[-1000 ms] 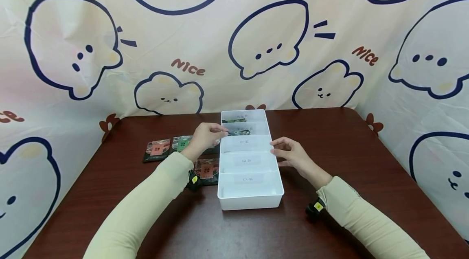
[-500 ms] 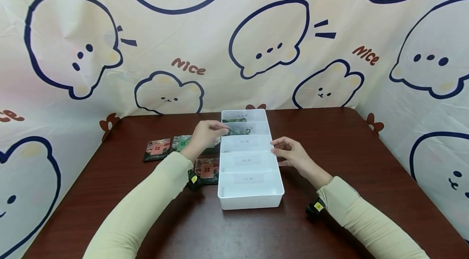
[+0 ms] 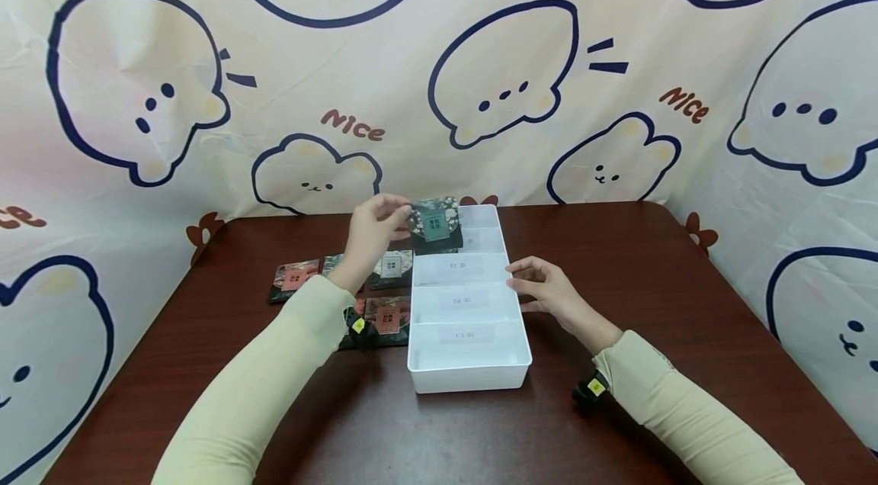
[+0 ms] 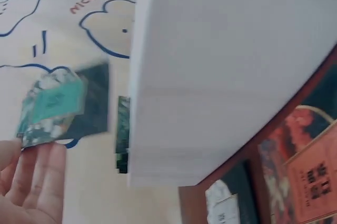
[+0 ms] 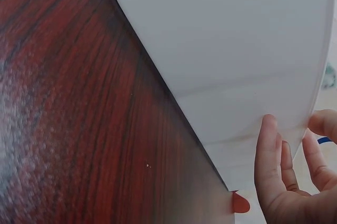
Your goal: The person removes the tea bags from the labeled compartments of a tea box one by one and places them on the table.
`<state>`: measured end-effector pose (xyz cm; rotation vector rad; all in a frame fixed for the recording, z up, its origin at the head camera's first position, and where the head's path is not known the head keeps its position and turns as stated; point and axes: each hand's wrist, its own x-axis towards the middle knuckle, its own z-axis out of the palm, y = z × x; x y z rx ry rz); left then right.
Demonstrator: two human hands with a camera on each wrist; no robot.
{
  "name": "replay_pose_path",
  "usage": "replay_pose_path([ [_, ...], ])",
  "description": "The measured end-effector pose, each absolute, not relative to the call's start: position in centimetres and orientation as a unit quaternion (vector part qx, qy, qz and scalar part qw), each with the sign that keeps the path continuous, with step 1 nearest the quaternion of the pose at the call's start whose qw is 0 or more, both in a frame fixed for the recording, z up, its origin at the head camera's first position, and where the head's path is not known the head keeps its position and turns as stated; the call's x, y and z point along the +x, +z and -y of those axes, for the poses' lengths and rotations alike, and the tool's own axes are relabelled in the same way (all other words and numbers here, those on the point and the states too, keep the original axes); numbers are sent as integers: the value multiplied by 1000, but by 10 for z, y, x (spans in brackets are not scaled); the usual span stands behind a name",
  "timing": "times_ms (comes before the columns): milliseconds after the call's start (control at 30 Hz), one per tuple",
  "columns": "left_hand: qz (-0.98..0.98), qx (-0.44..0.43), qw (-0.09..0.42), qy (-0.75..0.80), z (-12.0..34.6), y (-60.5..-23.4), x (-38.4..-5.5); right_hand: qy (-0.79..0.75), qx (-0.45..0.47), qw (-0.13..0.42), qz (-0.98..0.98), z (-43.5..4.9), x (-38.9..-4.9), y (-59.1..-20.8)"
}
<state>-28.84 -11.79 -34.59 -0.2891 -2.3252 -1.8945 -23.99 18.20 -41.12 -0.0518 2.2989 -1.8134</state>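
Observation:
My left hand pinches a tea bag packet, dark with a green label and white flowers, between thumb and fingers by its left edge. The packet stands upright above the far compartments of a white divided box and hides part of them. In the left wrist view, the edge of another green packet shows above the box rim. My right hand touches the box's right side, with fingertips on the outer wall and at the rim, as the right wrist view shows.
Left of the box lie several dark tea packets: one with a red label, one with a white label, one with an orange label. The left wrist and sleeve partly cover others. Paper labels mark the compartments. A patterned cloth hangs behind the table.
My left hand has lifted the green-labelled packet up out of the second-farthest compartment, moving slightly left and away. My right hand and the box have stayed in place.

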Motion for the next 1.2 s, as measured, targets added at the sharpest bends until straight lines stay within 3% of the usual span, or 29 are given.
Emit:
replay_pose_path([
  [167, 763, -87, 87, -635, 127, -337, -286, -615, -18, 107, -781, -181, -240, -412],
  [667, 786, -61, 74, -611, 174, -333, -267, -617, -25, 108, -779, -180, -240, -411],
  [1200, 806, -21, 61, -588, 245, -354, -239, -611, -19, 105, -784, -181, -239, -411],
])
